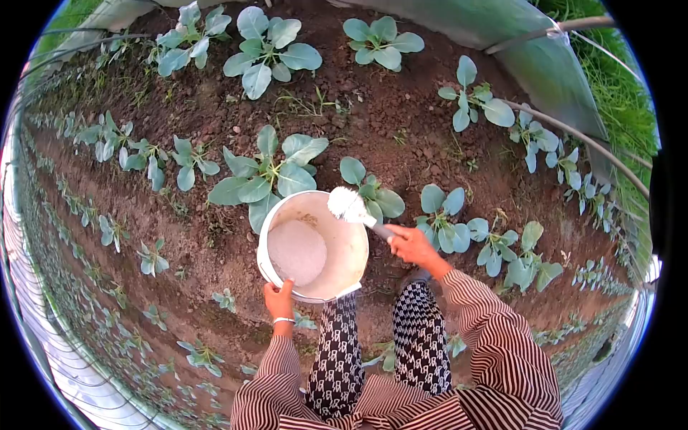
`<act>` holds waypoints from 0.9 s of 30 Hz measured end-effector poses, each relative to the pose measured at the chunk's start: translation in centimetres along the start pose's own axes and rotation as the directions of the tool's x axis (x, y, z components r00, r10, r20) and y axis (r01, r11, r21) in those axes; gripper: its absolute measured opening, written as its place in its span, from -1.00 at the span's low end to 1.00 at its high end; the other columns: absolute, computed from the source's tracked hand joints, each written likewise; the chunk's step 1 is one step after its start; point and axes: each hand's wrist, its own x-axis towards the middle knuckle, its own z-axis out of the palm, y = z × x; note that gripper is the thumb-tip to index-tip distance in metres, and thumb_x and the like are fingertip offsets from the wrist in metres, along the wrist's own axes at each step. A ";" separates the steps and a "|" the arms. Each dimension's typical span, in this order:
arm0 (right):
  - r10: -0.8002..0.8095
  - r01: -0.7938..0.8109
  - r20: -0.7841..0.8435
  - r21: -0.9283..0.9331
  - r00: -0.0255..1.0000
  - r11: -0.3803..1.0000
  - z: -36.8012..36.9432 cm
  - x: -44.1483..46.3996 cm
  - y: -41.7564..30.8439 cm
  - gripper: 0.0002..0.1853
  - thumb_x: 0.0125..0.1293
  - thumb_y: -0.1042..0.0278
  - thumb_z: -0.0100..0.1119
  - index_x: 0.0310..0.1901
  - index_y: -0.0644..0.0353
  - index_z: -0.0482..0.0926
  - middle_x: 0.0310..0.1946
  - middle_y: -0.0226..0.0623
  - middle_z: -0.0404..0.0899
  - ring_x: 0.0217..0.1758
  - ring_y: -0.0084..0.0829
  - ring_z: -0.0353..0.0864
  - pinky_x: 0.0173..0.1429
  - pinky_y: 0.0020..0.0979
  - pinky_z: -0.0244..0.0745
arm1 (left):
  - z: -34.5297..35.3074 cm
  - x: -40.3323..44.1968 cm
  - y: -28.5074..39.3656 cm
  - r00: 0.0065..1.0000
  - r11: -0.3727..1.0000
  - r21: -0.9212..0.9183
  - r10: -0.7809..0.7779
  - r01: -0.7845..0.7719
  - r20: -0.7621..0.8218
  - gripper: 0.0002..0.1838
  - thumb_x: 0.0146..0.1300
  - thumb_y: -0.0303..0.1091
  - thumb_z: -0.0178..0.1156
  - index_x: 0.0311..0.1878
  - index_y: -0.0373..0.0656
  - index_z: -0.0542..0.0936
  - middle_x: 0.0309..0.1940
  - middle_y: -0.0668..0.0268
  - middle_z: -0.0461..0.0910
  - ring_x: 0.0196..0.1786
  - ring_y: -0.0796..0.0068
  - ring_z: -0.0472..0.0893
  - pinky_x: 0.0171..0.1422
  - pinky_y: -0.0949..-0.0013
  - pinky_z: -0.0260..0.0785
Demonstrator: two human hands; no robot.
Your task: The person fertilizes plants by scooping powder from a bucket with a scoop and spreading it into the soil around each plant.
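Note:
My left hand [279, 299] grips the rim of a white bucket [348, 252], thumb over the edge. The bucket is tilted so its inside faces me, and pale granules [295, 251] lie in it. In my right hand [414, 248] is the grey handle of a scoop [378, 228]. White granules [345, 203] are heaped on its head, just over the bucket's right rim. A small cabbage-like plant [388, 203] grows right beside the scoop's head. A larger leafy plant [271, 172] stands just beyond the bucket.
Rows of similar plants [269, 54] grow in brown soil [387, 118] on all sides. Plants [444, 222] stand close by my right wrist. A plastic sheet wall [494, 32] and a curved pole [573, 132] border the far right, with grass [616, 93] outside.

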 end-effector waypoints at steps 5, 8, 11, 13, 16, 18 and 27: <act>-0.115 0.134 -0.216 0.078 0.970 0.988 -2.6 8.9 -6.3 -0.65 0.34 0.30 0.02 0.14 0.12 0.50 -0.64 -0.46 0.48 -0.73 -0.69 0.32 -0.68 -0.57 0.24 | 2.7 1.2 -1.1 0.999 0.998 0.043 -0.053 0.054 -0.006 -0.65 -0.09 -0.32 0.35 -0.39 -0.19 0.35 -0.49 0.42 0.34 -0.53 0.65 0.31 -0.51 0.50 0.18; -0.182 0.193 -0.270 0.012 0.945 0.981 -4.7 17.9 -13.1 -0.82 0.37 0.34 -0.04 -0.30 0.21 0.52 -0.66 -0.45 0.43 -0.78 -0.65 0.27 -0.74 -0.54 0.16 | 4.2 0.7 0.0 1.000 0.995 0.104 -0.007 0.007 -0.003 -0.64 -0.10 -0.31 0.36 -0.42 -0.21 0.34 -0.48 0.41 0.34 -0.46 0.59 0.32 -0.39 0.45 0.25; -0.210 0.271 -0.275 0.203 0.938 0.941 -7.0 27.6 -19.5 -0.83 0.27 0.37 0.03 -0.33 0.34 0.44 -0.61 -0.31 0.44 -0.73 -0.56 0.31 -0.73 -0.48 0.17 | 4.9 -0.4 1.1 1.000 0.987 0.158 -0.025 0.025 0.000 -0.63 -0.12 -0.31 0.36 -0.40 -0.23 0.34 -0.47 0.40 0.35 -0.42 0.57 0.30 -0.31 0.45 0.25; -0.127 0.135 -0.407 -0.007 0.905 0.991 -7.5 30.5 -21.2 -0.80 0.23 0.37 0.03 -0.31 0.39 0.47 -0.61 -0.27 0.47 -0.73 -0.53 0.33 -0.70 -0.49 0.22 | 5.2 -0.5 1.3 1.000 0.992 0.124 -0.005 0.004 0.011 -0.63 -0.12 -0.31 0.37 -0.39 -0.22 0.35 -0.47 0.40 0.35 -0.42 0.57 0.29 -0.32 0.45 0.24; -0.104 0.044 -0.390 -0.160 0.915 0.986 -7.6 28.9 -17.1 -0.78 0.26 0.33 0.01 -0.43 0.32 0.49 -0.71 -0.34 0.43 -0.80 -0.52 0.31 -0.74 -0.47 0.20 | 4.8 -0.3 1.4 0.999 0.989 0.145 -0.037 0.039 -0.022 -0.63 -0.12 -0.31 0.36 -0.38 -0.22 0.36 -0.46 0.39 0.36 -0.41 0.57 0.30 -0.32 0.46 0.24; -0.018 0.039 -0.330 0.057 0.944 0.998 -7.3 25.8 -11.5 -0.79 0.28 0.33 -0.02 -0.43 0.26 0.50 -0.73 -0.39 0.41 -0.82 -0.54 0.28 -0.78 -0.46 0.18 | 4.7 0.1 0.9 0.998 0.994 0.090 -0.058 0.059 -0.014 -0.62 -0.11 -0.29 0.36 -0.36 -0.24 0.36 -0.46 0.38 0.36 -0.41 0.56 0.30 -0.32 0.44 0.25; 0.217 -0.215 0.092 -0.024 0.972 0.976 -1.4 7.0 0.7 -0.61 0.31 0.28 0.04 0.15 0.18 0.48 -0.55 -0.46 0.45 -0.67 -0.75 0.28 -0.69 -0.60 0.14 | 7.1 0.7 1.5 0.998 0.929 0.370 -0.023 -0.003 0.066 -0.42 -0.12 -0.13 0.41 -0.18 -0.38 0.41 -0.30 0.06 0.57 -0.26 0.27 0.54 -0.15 0.22 0.41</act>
